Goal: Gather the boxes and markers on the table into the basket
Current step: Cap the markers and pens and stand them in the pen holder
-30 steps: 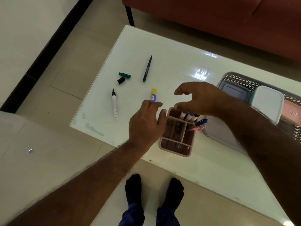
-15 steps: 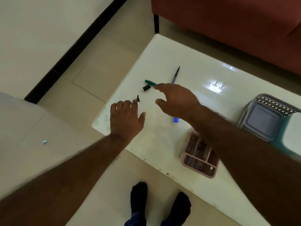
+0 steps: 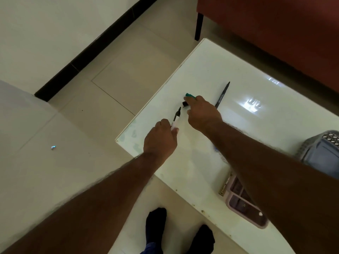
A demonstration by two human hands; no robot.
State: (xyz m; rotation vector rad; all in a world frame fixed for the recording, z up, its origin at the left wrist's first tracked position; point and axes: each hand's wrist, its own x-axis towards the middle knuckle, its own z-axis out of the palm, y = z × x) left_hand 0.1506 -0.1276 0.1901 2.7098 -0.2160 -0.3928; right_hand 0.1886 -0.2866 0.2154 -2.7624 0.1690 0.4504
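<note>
Pale floor tiles (image 3: 119,74) and a dark skirting strip frame a glossy white tabletop (image 3: 205,162), with a red-brown sofa (image 3: 275,33) behind its far edge. Near the tabletop's left corner the left hand (image 3: 160,140) is closed around the lower end of a white marker (image 3: 176,118), whose uncapped black tip points away from the person; the barrel rises from between the thumb and fingers, and whether its far end touches the surface cannot be told. Just beyond and to the right of that tip, the right hand (image 3: 201,114) reaches forward with fingers curled, its fingertips over a small black cap (image 3: 185,103) and touching or nearly touching a green cap (image 3: 189,95); whether it actually grips either one cannot be told. A slim black pen (image 3: 222,95) lies flat just to the right of the right hand, angled away from the person and untouched. Well apart from both hands, at the right edge, a grey lattice basket (image 3: 308,145) holds a blue-grey lidded box (image 3: 322,158). A pink compartmented organiser (image 3: 244,204) sits near the tabletop's near edge, partly hidden beneath the right forearm. Two feet in dark socks (image 3: 156,224) stand on the floor below.
</note>
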